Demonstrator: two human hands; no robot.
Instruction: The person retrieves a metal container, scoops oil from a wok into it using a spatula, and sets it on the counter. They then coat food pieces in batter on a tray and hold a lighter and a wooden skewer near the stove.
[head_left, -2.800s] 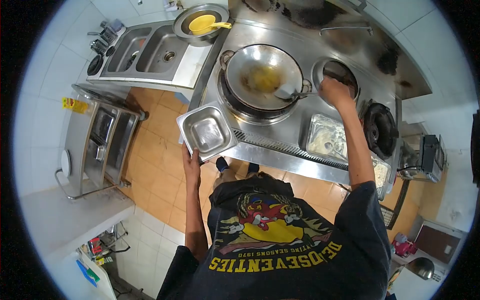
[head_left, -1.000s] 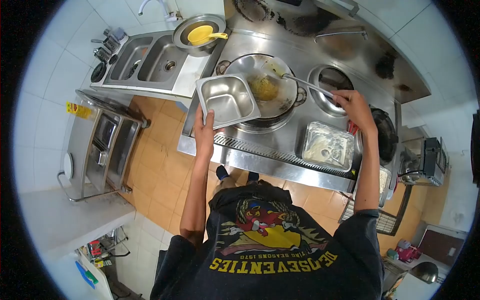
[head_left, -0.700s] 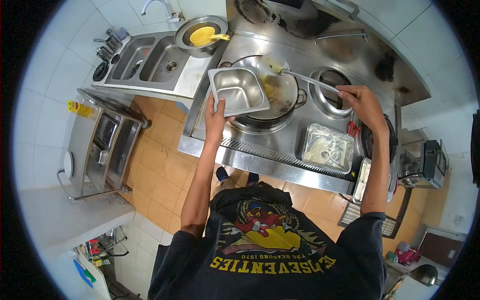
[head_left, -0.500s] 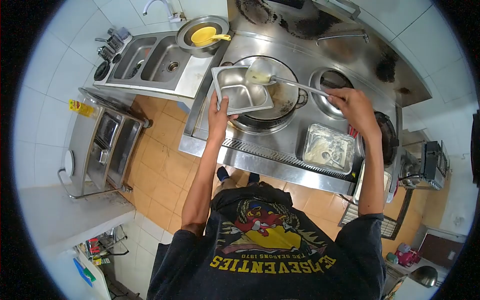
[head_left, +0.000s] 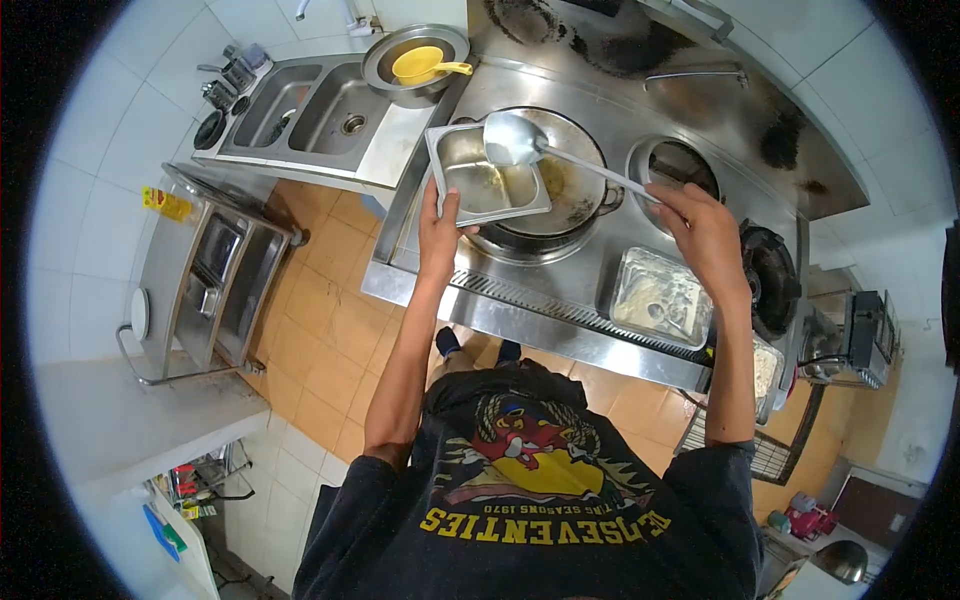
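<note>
My left hand (head_left: 438,238) grips the near-left side of a rectangular steel food pan (head_left: 505,215), held above the stove. A little yellowish-brown liquid shows in the bottom of the pan. The handle of a metal ladle (head_left: 515,138) is pinched in the fingers of my right hand (head_left: 698,228). Its bowl is tipped over the far part of the food pan, rounded back upward, so its inside is hidden. Beneath both lies a large two-handled wok (head_left: 578,165) on the burner, partly covered, with yellowish liquid and dark bits.
A tray (head_left: 660,298) with pale batter-like residue sits on the stove's front right. Behind it are a round metal pot (head_left: 678,168) and a black burner (head_left: 768,280). At left, a yellow scoop (head_left: 418,65) rests in a metal basin beside the double sink (head_left: 350,122).
The ladle has turned over above the food pan, from showing yellowish contents to showing its rounded back. Liquid now shows in the pan. My left hand stays nearly in place.
</note>
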